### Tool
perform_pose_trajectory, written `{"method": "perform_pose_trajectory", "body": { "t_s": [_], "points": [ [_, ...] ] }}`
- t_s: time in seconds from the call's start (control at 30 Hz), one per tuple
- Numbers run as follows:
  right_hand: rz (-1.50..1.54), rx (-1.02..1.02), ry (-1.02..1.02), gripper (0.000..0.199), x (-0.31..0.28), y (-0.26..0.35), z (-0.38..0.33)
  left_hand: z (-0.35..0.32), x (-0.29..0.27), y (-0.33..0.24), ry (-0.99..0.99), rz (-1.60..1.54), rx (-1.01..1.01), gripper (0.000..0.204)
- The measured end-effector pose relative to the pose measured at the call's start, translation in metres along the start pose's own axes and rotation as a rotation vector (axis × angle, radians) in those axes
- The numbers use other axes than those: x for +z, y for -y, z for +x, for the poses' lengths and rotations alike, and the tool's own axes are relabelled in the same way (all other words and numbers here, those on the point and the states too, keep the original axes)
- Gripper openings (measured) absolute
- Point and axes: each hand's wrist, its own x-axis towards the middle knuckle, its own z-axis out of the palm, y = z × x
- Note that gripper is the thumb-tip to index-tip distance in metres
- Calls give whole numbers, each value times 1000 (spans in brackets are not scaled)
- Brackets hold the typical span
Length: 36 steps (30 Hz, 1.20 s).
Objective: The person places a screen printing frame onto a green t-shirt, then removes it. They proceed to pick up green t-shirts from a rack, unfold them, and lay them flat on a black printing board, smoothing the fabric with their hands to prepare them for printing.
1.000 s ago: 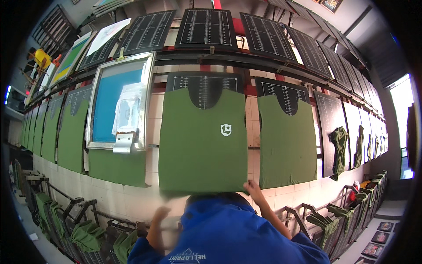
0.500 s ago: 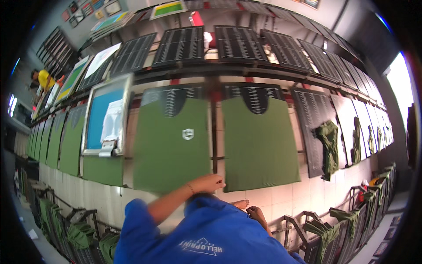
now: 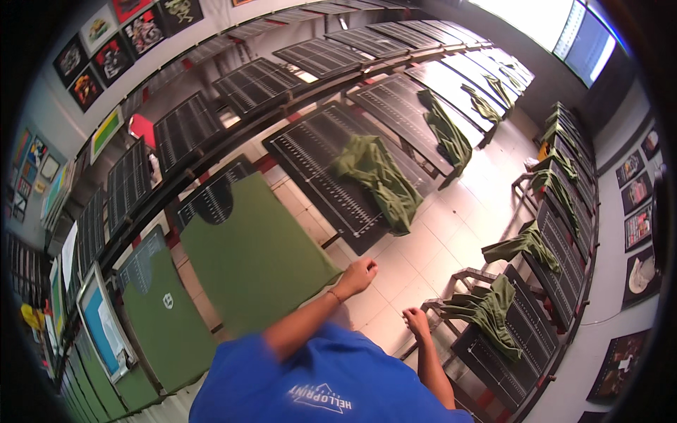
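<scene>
My left hand [image 3: 358, 276], loosely curled with nothing visible in it, is just beyond the lower right corner of a green T-shirt [image 3: 257, 254] stretched flat on a black printing board. Farther right, another green shirt [image 3: 381, 183] lies bunched on a ruled black board [image 3: 331, 162], its sleeve end hanging over the near edge. My right hand [image 3: 416, 322] hovers over the floor, fingers slightly apart and empty. A crumpled green shirt [image 3: 486, 314] on the opposite row is nearest to it. On the left, a green shirt with a white badge print [image 3: 159, 317] lies flat.
A silver-framed printing screen [image 3: 106, 324] with a blue mesh rests at the left. Long rows of black boards [image 3: 257, 84] run along both sides, several with bunched green shirts. A tiled floor aisle [image 3: 444, 225] lies between them. Pictures [image 3: 638, 229] hang on the right wall.
My view has swung to the right, bringing the bunched shirts and the right-hand row closer. My left hand has passed from the badge-printed shirt to the plain one's right corner.
</scene>
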Motion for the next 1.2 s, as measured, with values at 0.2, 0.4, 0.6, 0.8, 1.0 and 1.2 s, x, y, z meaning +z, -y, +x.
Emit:
{"method": "perform_pose_trajectory", "body": {
  "t_s": [0.2, 0.4, 0.6, 0.8, 1.0, 1.2],
  "points": [
    [39, -282, -64, 44, 8, 105, 86, 98, 30, -33, -210, 320, 181, 31],
    [-127, -576, -93, 35, -19, 192, 150, 166, 30, -39, -178, 652, 261, 58],
    [53, -542, 217, 21, -88, 288, 133, 191, 20, -62, -581, 33, -61, 31],
    [-575, -783, 684, 29, -112, 376, 131, 172, 42, -81, -627, -442, -384, 20],
    [-678, -1689, 999, 47, -81, 479, 164, 157, 12, -146, -805, 87, -247, 14],
    [-1080, -1621, 1475, 23, -76, 562, 137, 107, -73, -258, -604, 289, -277, 22]
  ]
}}
